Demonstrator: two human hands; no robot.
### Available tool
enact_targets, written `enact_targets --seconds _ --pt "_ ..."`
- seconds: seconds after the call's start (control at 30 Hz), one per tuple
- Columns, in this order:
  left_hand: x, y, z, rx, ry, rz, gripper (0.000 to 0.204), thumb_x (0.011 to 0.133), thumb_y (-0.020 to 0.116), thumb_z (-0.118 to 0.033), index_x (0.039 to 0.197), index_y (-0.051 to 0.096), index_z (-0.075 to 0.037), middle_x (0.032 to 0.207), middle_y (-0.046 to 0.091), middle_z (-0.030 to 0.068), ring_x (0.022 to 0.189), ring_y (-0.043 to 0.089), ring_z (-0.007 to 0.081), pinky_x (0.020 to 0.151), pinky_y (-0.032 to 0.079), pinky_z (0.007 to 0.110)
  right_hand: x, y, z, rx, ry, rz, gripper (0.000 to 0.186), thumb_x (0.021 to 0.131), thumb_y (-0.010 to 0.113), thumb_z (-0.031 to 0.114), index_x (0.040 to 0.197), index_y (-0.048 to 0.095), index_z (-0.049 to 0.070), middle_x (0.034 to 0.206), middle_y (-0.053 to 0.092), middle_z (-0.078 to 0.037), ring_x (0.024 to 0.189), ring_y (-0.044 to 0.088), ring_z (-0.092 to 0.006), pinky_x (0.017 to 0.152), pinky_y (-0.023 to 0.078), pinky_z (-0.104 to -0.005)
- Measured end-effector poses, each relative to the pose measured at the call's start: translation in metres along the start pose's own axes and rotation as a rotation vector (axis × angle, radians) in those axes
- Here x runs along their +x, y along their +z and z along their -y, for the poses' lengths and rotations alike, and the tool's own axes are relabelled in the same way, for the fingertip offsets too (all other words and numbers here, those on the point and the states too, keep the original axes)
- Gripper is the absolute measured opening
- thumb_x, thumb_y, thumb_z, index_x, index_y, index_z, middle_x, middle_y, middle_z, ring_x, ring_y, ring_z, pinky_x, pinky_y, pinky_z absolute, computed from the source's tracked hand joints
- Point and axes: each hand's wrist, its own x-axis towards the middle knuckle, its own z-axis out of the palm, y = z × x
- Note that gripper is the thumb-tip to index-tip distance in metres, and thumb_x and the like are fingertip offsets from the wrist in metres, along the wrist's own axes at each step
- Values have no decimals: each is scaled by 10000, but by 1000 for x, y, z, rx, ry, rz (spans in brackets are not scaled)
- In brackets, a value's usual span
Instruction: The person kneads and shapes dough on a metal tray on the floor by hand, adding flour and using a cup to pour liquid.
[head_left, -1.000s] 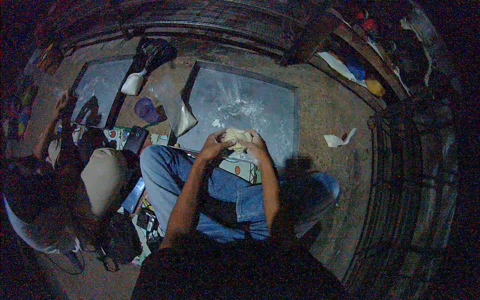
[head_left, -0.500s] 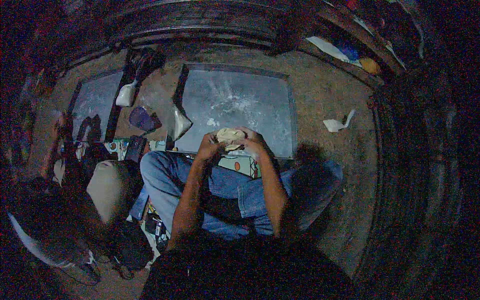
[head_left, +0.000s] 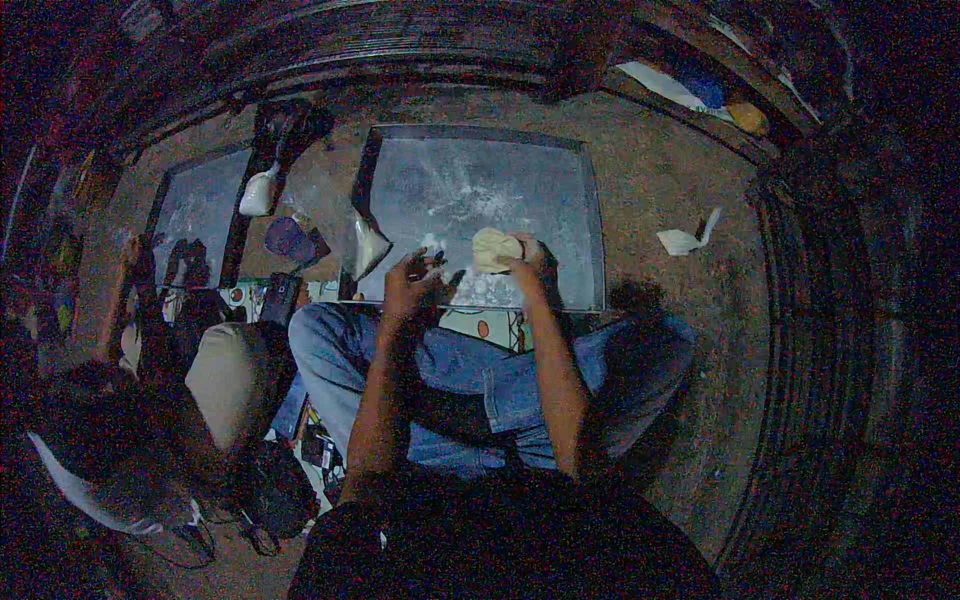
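Observation:
A pale, roundish lump of dough [head_left: 494,249] is held in my right hand [head_left: 531,268], over the near part of a flat grey tray [head_left: 430,170] dusted with white powder. The fingers grip the lump from its right side. To the left, my left hand [head_left: 411,281] hovers at the tray's near edge, its fingers spread and nothing in them. White smears of powder lie on the tray around both hands. A clear bag of white powder [head_left: 371,247] leans over the tray's left edge, close to my left hand.
At the left a co-worker [head_left: 225,385] sits by a second grey tray [head_left: 200,195]. Between the trays are a dark purple bowl-like thing [head_left: 289,240] and another white bag [head_left: 259,194]. A white scoop-like piece [head_left: 682,240] lies on the floor at the right. A shelf [head_left: 745,85] holds things at the far right.
My left hand has let go of the dough and opened. My right hand has carried the dough slightly rightward and away from me, over the tray.

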Motion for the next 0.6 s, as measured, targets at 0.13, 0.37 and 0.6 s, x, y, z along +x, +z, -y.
enact_targets --seconds 0.13,0.37,0.6 --pt "9 -21 30 -155 36 -34 322 865 620 -101 1146 578 49 961 663 130 872 634 185 812 494 304 -3 16 5 289 118 30 546 644 737 18 1161 560 20 1058 638 -104 934 623 -243 824 499 -318" --pt "6 -8 13 67 101 22 237 894 563 -177 1004 634 20 817 660 104 669 619 173 598 511 297 -6 16 20 154 14 -127 533 673 677 7 1181 519 -2 1093 619 -145 984 616 -294 846 501 -353" --pt "6 -3 20 56 120 -9 212 913 535 -153 978 628 26 761 645 84 614 587 146 556 491 296 -41 31 87 -665 -187 210 505 691 693 51 1174 550 35 1049 620 -192 984 604 -358 858 494 -399"
